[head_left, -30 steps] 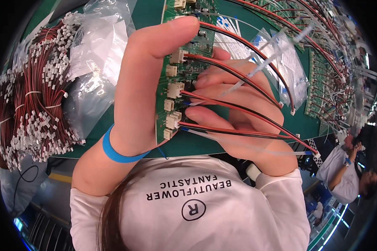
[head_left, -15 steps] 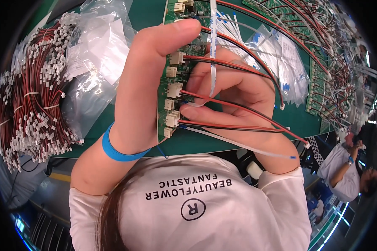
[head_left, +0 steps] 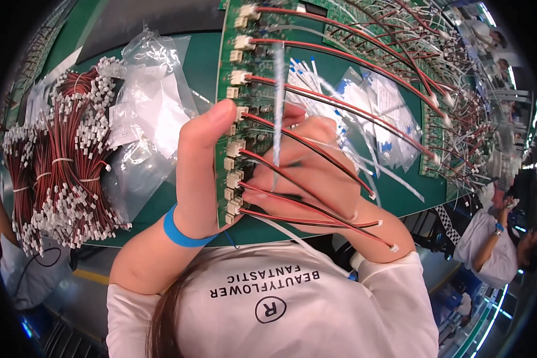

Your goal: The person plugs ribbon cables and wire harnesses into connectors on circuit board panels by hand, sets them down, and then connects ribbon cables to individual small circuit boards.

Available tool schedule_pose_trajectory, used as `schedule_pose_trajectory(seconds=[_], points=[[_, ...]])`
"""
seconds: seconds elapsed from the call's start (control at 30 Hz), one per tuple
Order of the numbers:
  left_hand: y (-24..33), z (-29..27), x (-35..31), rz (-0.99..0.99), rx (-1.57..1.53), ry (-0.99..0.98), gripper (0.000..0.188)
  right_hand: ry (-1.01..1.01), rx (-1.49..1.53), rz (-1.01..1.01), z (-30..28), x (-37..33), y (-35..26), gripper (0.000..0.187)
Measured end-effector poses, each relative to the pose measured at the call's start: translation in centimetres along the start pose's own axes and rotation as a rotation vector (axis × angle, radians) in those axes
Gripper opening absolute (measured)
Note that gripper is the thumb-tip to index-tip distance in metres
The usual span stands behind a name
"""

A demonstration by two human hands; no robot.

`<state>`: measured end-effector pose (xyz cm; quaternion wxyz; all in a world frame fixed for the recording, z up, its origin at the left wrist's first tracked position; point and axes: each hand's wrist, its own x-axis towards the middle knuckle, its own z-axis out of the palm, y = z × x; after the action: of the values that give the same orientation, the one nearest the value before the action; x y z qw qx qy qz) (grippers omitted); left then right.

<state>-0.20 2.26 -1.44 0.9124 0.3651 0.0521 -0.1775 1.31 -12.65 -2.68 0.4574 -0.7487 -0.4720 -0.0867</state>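
My left hand grips a long green circuit board that stands on edge, thumb along its left side. White sockets line the board, and several red-and-black wire leads are plugged in and reach right. My right hand is closed against the board's right side, behind the leads. Its fingertips pinch the lower end of a white flat cable, which rises blurred in front of the hand. The leads partly hide these fingers. Another white flat cable trails from the board's lower end.
Bundled red-and-black leads with white plugs lie at left beside a clear plastic bag. Loose flat cables and bagged ones sit beyond my right hand. Wired boards crowd the far right of the green table.
The board has shifted toward me and left, showing more of its upper length. My left thumb now sits lower along it. My right hand has moved down and left, still pinching the flat cable.
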Motion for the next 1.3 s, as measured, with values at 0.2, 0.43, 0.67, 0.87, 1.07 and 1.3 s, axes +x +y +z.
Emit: schedule_pose_trajectory(seconds=[0.2, 0.43, 0.67, 0.87, 1.07, 1.3], points=[[-0.8, -0.4, -0.2, -0.002, 0.033, 0.019, 0.052, 0.239, -0.098, -0.036, 2.1, -1.2, 0.0, 0.028], [-1.0, -0.4, 0.1, -0.047, -0.054, 0.055, 0.042, 0.104, -0.193, 0.121, 1.4, -1.9, -1.2, 0.022], [-1.1, -0.5, 0.4, -0.042, -0.073, 0.041, 0.038, 0.175, -0.223, 0.062, 1.5, -1.8, -1.2, 0.024], [-1.3, -0.6, 0.4, -0.124, -0.181, 0.067, 0.039, 0.178, -0.254, 0.032, 1.3, -1.6, -1.4, 0.02], [-1.3, -0.3, 0.2, -0.089, -0.121, 0.091, 0.042, 0.254, -0.189, 0.071, 1.6, -2.1, -1.5, 0.018], [-0.4, -1.1, 0.2, 0.232, -0.038, 0.151, 0.041, 0.079, 0.361, 0.182, 0.8, -0.8, -0.4, 0.013]])
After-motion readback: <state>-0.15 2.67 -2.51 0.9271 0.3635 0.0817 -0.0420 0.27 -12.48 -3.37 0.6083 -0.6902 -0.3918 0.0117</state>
